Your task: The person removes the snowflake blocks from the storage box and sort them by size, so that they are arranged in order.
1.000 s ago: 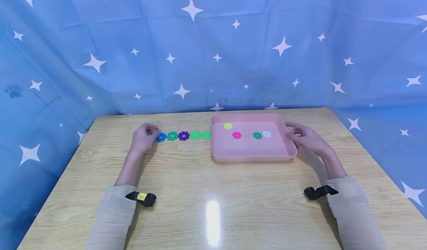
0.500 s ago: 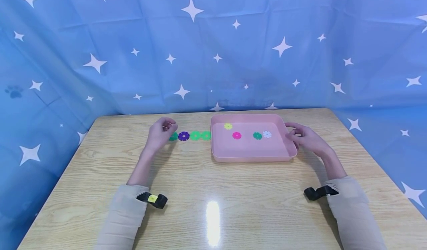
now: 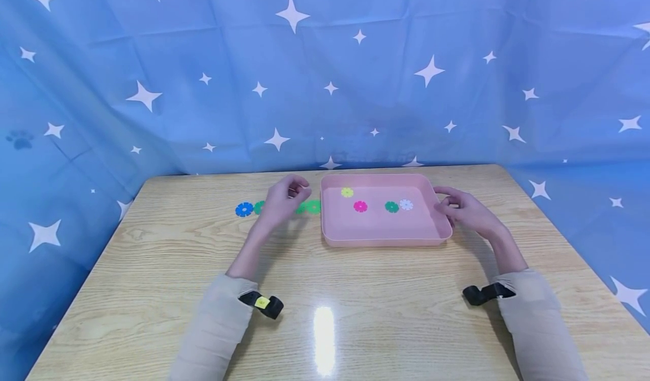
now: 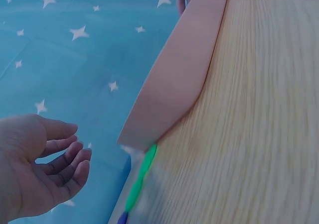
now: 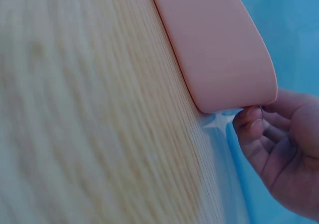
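Holding the left hand [image 3: 287,197] above a row of flower-shaped discs [image 3: 302,207], fingers half-curled, thumb and fingertips apart, gripping nothing. Clamping the right hand [image 3: 469,209] on the right wall of the pink tray [image 3: 386,241], steadying it flat on the table [image 3: 386,302]. Leaving part of the row visible: a blue disc [image 3: 244,209] at the outer end, a green disc [image 3: 259,206] next to it, a light green disc [image 3: 314,206] just beside the tray's left wall, contact impossible to confirm.

Apparently managing the row one-handed while bracing the tray. Probably requiring an edge pinch, given such thin discs, and enough height over the line to avoid nudging it. Needing only moderate pressure on the tray wall, in all likelihood; risking tilting the tray and sliding the contents with more. Containing, inside the tray, a yellow disc [image 3: 347,192], a pink disc [image 3: 360,206] near it, and a dark green disc [image 3: 391,206] just beside a white disc [image 3: 406,205].

Showing pale wood grain across the tabletop, reflecting a bright streak [image 3: 324,338] toward the front. Facing, beyond the far edge, a creased blue curtain [image 3: 355,115] with white stars [image 3: 430,71].
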The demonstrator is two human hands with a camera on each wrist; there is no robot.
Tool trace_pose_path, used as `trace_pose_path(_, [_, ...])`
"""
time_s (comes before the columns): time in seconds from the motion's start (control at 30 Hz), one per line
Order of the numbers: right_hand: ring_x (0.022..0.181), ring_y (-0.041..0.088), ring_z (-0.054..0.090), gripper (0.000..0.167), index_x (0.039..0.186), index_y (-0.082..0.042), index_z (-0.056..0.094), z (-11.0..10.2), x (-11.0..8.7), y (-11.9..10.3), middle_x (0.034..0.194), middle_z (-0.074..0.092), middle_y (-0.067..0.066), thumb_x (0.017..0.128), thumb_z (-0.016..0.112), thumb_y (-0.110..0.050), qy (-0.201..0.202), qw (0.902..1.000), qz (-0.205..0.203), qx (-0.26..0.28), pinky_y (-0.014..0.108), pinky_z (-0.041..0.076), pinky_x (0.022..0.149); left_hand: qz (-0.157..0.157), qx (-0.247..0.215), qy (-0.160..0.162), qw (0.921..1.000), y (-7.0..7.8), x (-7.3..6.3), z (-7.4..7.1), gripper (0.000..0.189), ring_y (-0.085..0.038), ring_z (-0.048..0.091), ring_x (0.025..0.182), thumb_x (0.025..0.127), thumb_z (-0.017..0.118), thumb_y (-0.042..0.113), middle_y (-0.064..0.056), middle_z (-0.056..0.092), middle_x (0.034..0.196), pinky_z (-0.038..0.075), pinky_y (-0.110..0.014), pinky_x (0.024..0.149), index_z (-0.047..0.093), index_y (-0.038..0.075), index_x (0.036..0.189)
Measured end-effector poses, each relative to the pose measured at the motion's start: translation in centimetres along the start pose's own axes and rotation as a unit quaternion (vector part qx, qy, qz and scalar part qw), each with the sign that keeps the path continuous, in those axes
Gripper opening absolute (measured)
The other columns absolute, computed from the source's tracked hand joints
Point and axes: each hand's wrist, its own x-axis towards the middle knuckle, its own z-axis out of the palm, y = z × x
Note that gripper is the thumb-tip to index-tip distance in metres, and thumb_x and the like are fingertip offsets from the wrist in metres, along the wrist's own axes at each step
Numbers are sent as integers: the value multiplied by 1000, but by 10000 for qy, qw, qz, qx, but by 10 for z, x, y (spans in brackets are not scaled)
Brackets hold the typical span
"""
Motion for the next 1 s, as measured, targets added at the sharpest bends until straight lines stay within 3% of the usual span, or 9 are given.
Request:
trace_pose_path(0.43, [61, 22, 53, 55, 153, 1, 32, 0, 0, 1, 91, 56, 18, 106, 54, -17, -10, 10000, 4, 81, 36, 50, 62, 188, -115, -478, 9986, 24, 11, 55, 21, -22, 60, 91, 97, 67, 8, -9, 62, 96, 53, -29, 80, 63, -1, 116])
trace_pose_path(0.67, [60, 22, 53, 55, 154, 0, 33, 0, 2, 3, 90, 56, 19, 105, 54, -16, 2, 10000, 2, 44, 36, 50, 61, 529, -97, -863, 9948, 23, 20, 80, 21, -23, 62, 89, 97, 66, 4, -12, 65, 97, 52, -26, 81, 64, -6, 115])
trace_pose_path(0.8, [59, 22, 53, 56, 154, 0, 33, 0, 2, 3, 91, 56, 19, 106, 55, -17, -7, 10000, -1, 91, 36, 50, 60, 459, 25, -1071, 9932, 21, 24, 92, 22, -23, 63, 93, 97, 63, 3, -13, 66, 100, 52, -26, 85, 63, -7, 117])
trace_pose_path(1.0, [61, 22, 53, 56, 154, 0, 32, 0, 2, 3, 92, 56, 19, 106, 54, -17, 3, 10000, 27, 84, 36, 51, 60, 306, 206, -1135, 9928, 20, 29, 105, 26, -24, 62, 99, 97, 64, 4, -14, 66, 108, 51, -27, 90, 63, -6, 121])
